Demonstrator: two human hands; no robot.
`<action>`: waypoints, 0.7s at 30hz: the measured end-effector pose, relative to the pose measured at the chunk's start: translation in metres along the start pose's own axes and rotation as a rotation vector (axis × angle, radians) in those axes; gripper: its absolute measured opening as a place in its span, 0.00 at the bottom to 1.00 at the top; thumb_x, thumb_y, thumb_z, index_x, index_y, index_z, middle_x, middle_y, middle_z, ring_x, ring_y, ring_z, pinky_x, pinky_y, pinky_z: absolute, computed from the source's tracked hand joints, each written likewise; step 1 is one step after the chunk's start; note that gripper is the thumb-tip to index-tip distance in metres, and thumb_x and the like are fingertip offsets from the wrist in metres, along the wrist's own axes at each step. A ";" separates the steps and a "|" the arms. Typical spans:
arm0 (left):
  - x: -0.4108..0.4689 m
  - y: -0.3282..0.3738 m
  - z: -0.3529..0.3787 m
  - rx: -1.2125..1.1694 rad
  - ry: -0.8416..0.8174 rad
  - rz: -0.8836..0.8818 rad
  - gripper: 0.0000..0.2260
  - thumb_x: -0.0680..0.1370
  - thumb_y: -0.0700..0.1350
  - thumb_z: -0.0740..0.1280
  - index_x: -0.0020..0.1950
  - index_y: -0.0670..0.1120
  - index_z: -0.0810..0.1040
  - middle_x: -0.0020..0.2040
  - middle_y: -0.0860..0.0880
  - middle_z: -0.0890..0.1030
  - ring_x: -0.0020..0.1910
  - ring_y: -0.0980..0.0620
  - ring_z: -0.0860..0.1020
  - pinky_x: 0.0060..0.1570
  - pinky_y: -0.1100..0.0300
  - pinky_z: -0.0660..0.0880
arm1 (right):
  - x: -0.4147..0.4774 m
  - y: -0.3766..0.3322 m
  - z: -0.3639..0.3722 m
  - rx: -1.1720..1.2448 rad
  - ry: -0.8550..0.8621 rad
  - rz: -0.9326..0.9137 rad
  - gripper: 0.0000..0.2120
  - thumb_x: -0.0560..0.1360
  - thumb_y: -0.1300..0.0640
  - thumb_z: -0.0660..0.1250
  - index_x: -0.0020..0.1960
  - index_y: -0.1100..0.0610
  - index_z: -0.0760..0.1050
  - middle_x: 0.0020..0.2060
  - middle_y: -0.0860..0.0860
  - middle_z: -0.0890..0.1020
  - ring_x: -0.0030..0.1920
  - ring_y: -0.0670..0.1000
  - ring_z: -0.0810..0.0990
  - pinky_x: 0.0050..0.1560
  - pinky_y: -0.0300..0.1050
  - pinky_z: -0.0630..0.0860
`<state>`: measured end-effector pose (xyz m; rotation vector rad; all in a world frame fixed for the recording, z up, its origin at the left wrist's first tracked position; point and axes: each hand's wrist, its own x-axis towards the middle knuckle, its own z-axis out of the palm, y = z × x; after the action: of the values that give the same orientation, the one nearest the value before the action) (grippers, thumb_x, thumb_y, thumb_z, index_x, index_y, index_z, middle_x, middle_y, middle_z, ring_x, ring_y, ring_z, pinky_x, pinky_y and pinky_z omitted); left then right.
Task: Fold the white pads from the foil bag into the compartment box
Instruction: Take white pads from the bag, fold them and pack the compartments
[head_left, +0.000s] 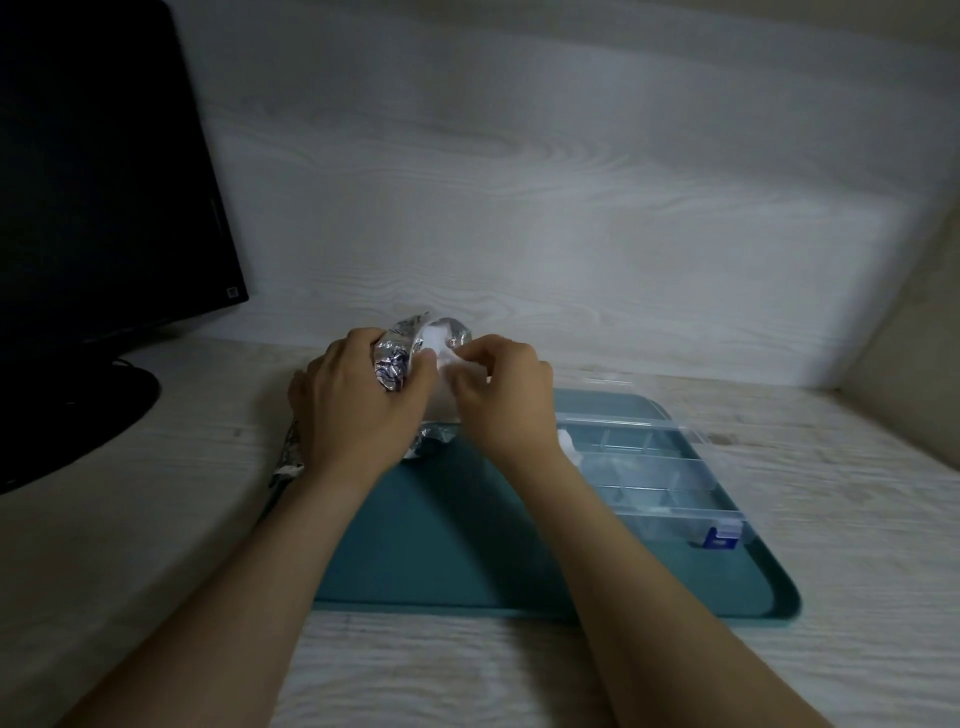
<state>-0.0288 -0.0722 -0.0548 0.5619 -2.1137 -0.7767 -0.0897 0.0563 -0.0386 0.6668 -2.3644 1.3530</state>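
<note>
A crinkled silver foil bag (393, 358) stands at the far left corner of the teal tray (457, 530), its mouth open toward me. My left hand (358, 410) grips the bag around its side. My right hand (501, 395) pinches a white pad (435, 338) at the bag's mouth. To the right on the tray lies the clear compartment box (654, 478), lid open, with a folded white pad (569, 447) in a left compartment. Other compartments look hazy white; their contents are unclear.
A black monitor (98, 182) with its round base (67, 415) stands at the left. The wood-grain desk (467, 675) meets a pale wall behind and a beige panel (914, 374) on the right. The box's blue latch (719, 538) faces me.
</note>
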 end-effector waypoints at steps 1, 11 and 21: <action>0.000 0.000 0.000 0.009 0.007 -0.002 0.25 0.74 0.67 0.63 0.61 0.52 0.79 0.58 0.47 0.84 0.59 0.39 0.80 0.66 0.41 0.73 | 0.000 0.001 -0.001 0.020 0.017 0.010 0.06 0.78 0.59 0.70 0.53 0.55 0.84 0.43 0.51 0.86 0.46 0.53 0.82 0.42 0.40 0.69; -0.006 0.009 0.000 -0.031 0.207 0.235 0.20 0.76 0.59 0.74 0.61 0.49 0.79 0.60 0.48 0.81 0.60 0.42 0.79 0.65 0.44 0.71 | 0.005 0.022 -0.029 0.327 0.205 0.154 0.07 0.81 0.57 0.68 0.58 0.57 0.79 0.46 0.49 0.84 0.41 0.50 0.85 0.39 0.53 0.87; -0.036 0.047 0.000 -0.184 0.065 0.670 0.10 0.84 0.36 0.65 0.63 0.40 0.81 0.62 0.46 0.79 0.64 0.49 0.75 0.68 0.63 0.68 | -0.013 0.029 -0.096 0.525 -0.085 0.080 0.09 0.79 0.56 0.74 0.57 0.58 0.83 0.30 0.46 0.81 0.31 0.45 0.78 0.35 0.39 0.76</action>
<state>-0.0136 -0.0164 -0.0415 -0.2200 -1.9579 -0.5404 -0.0898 0.1560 -0.0185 0.7832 -2.1175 2.0469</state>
